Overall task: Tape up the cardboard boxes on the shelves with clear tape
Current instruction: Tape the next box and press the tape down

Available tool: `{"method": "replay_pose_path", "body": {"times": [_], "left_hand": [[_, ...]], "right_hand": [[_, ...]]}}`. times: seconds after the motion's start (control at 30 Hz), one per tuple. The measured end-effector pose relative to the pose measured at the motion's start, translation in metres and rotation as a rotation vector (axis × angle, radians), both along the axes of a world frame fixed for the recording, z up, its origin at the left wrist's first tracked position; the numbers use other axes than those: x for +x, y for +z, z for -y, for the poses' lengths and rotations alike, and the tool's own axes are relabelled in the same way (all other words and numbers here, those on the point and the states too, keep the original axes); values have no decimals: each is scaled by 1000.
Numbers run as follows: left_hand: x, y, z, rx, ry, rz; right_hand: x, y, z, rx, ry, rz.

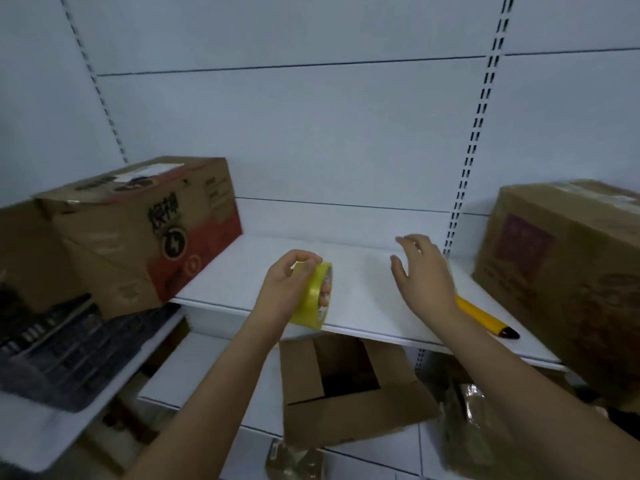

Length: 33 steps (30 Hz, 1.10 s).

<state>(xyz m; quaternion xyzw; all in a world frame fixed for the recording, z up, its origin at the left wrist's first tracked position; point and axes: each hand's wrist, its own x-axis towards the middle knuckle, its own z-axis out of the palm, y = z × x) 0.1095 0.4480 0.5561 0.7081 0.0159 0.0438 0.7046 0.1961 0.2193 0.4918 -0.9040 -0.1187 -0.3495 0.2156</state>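
One tape roll (pixel 316 295) within left grip (pixel 290 282)

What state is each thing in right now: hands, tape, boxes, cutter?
Left hand: grips the tape roll.
Right hand: open, holds nothing, above the shelf.
Tape roll: held off the shelf.
Left box: closed, tilted.
Right box: closed, on the shelf.
Lower box: flaps open.
Cutter: lying on the shelf.
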Motion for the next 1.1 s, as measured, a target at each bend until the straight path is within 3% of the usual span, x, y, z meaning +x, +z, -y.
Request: {"method": "replay_pose_path", "body": {"times": [0.1, 0.27, 0.53, 0.77, 0.83, 0.93, 1.1], "left_hand": [[-11, 10, -41, -9, 178, 55], [-40, 24, -106, 46, 502, 143], [-54, 34, -146, 188, 726, 192], [-29, 31, -132, 395, 755, 143], [-19, 34, -123, 394, 730, 144], [-1, 35, -101, 297, 573, 169], [39, 34, -34, 183, 314, 186]], "right_hand": [[12, 32, -58, 114, 246, -7], [20, 67, -153, 131, 550, -11], [11, 85, -242, 37, 818, -1], [30, 104, -254, -268, 663, -44], [36, 110, -238, -346, 595, -18], [44, 124, -191, -279, 383, -18], [55, 152, -81, -293, -47, -336]]}}
